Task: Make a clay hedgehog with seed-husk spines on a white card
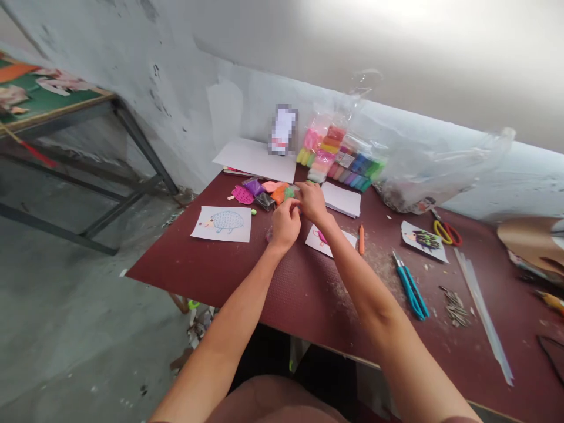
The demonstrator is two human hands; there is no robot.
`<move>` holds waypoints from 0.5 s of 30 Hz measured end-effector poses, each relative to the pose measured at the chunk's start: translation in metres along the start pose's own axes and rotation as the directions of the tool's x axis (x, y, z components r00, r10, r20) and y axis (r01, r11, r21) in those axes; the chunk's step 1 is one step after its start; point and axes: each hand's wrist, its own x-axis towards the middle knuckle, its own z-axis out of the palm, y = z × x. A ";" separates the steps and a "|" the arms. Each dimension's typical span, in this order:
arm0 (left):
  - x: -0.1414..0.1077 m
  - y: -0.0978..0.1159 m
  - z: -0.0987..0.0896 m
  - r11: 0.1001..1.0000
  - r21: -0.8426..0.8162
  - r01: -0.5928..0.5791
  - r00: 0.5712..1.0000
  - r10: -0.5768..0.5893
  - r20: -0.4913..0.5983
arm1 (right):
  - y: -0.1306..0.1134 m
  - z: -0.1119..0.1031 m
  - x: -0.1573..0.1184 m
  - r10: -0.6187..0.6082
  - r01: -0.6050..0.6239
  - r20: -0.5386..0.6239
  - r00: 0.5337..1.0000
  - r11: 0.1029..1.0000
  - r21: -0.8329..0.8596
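Observation:
My left hand (pixel 286 225) and my right hand (pixel 311 201) meet over the middle of the table, fingertips pinched together. Whatever lies between the fingers is too small or hidden to make out. Just beyond them is a cluster of small soft packets, with a purple packet (pixel 253 187), a black packet (pixel 265 201) and an orange piece (pixel 279 192). Under my right wrist, partly covered, lies a white card (pixel 331 249) with a red outline and a pink patch. To the left rests a card with a blue hedgehog drawing (pixel 227 220).
Bags of coloured clay (pixel 339 158) lean against the wall beside white paper (pixel 341 200). Rightward lie an orange stick (pixel 362 239), teal-handled pliers (pixel 412 288), scissors (pixel 447 231), a decorated hedgehog card (pixel 425 241), small metal pieces (pixel 457 307) and clear strips (pixel 484 317).

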 end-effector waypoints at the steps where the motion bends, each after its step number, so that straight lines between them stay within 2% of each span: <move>1: 0.000 -0.001 0.001 0.999 -0.045 -0.002 0.999 0.000 -0.035 | -0.003 0.001 0.008 -0.037 0.037 0.006 0.999 0.999 0.005; 4: 0.000 -0.001 0.002 0.990 -0.136 -0.031 0.990 0.012 -0.139 | -0.015 0.004 0.027 -0.111 0.113 0.075 0.991 0.993 -0.022; 9: -0.001 0.001 0.002 0.983 -0.170 -0.063 0.980 0.030 -0.195 | -0.039 0.013 0.046 -0.155 0.179 0.191 0.969 0.977 -0.119; 13: -0.001 0.003 0.001 0.979 -0.197 -0.054 0.979 0.013 -0.205 | -0.050 0.021 0.054 -0.195 0.231 0.213 0.958 0.959 -0.162; 15: -0.001 0.005 0.000 0.975 -0.217 -0.042 0.979 -0.004 -0.205 | -0.050 0.024 0.055 -0.210 0.238 0.185 0.960 0.960 -0.146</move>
